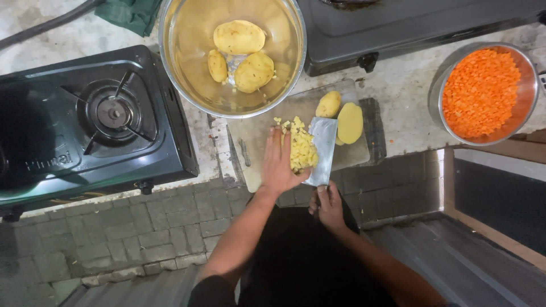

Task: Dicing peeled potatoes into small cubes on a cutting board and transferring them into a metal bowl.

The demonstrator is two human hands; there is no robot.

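Note:
A pile of diced potato [302, 146] lies on a pale cutting board [256, 133]. My left hand [277, 164] rests flat against the left side of the pile. My right hand [328, 206] grips the handle of a cleaver [322, 149], whose broad blade stands against the pile's right side. A small whole peeled potato [329, 104] and a halved potato [350, 122] sit on the board just right of the blade.
A steel bowl [187, 68] holding three peeled potatoes stands behind the board. A steel bowl [532, 96] of diced carrot sits at the right. A black gas stove [91, 122] is at the left, a second stove [421, 23] behind. A green cloth [129, 14] lies at the top.

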